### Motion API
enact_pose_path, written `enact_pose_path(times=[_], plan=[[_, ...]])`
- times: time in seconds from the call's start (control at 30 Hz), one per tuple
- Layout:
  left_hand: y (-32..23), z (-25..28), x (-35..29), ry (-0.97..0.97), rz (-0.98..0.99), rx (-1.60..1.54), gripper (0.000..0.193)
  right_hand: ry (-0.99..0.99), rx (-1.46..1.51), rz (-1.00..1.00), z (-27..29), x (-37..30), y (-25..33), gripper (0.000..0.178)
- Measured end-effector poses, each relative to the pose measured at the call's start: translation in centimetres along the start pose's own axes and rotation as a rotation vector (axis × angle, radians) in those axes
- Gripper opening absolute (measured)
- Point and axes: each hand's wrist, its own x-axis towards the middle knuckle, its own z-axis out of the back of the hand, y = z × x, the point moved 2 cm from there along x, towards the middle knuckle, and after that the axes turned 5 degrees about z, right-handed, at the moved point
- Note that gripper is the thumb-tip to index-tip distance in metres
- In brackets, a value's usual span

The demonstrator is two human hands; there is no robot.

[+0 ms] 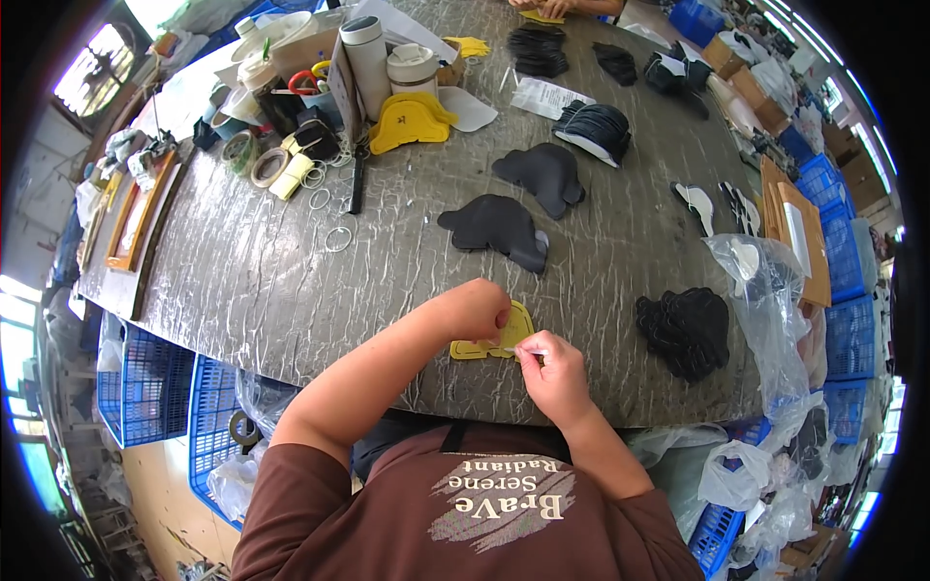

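- While the left hand presses down on a yellow shaped piece at the lower middle of the frame, the right hand works at the edge of that piece, close to the near rim of the worktable.
- The left hand's fingers are curled over the upper left part of the yellow piece, pinning it flat against the tabletop.
- The right hand's fingers are pinched shut on a thin pale tool; what kind it is I cannot tell, but its tip meets the lower right part of the piece.
- As I judge it, the step in hand is marking or trimming along that piece, with one hand as clamp and the other as guide.
- Any further stroke calls for the left hand to keep the piece from sliding and for the tool tip to follow the outline closely, since the piece is small and thin.
- Just right of the hands lies a stack of black cut pieces; two more dark shaped pieces lie at mid-frame above.
- Toward the upper left stand a grey tall flask, tape rolls and a yellow moulded piece.
- A clear plastic bag hangs at the right edge of the table.
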Motion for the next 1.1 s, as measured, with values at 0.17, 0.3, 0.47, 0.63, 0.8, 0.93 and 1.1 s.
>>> enact_pose_path(times=[0.17, 0.3, 0.47, 0.63, 0.8, 0.93, 1.1], plan=[[0.2, -0.3, 0.2, -0.052, -0.057, 0.125, 0.022, 0.019, -0.075, 0.051, -0.4, 0.5, 0.4, 0.013], [-0.6, -0.8, -0.3, -0.139, 0.083, 0.270, 0.033, 0.058, -0.113, 0.035, -0.2, 0.8, -0.4, 0.010], [1.1, -0.5, -1.1, -0.480, -0.141, 0.148, 0.048, -0.173, 0.099, -0.117, 2.2, 1.2, -1.9, 0.002], [5.5, -0.5, -0.5, -0.302, -0.201, -0.574, 0.026, 0.045, 0.194, -0.298, 2.3, 2.9, -4.8, 0.018], [10.1, -0.4, 0.8, -0.215, -0.520, -1.462, 0.014, 0.255, 0.065, -0.427, 0.5, 5.0, -5.1, 0.023], [9.9, 0.3, 2.1, -0.166, -0.667, -1.811, 0.012, 0.319, -0.499, -0.332, 0.1, 4.9, -3.1, 0.037], [11.0, 0.5, 0.1, -0.219, -0.627, -1.626, 0.011, 0.181, -0.508, -0.108, -3.6, 4.3, -3.6, 0.027]])
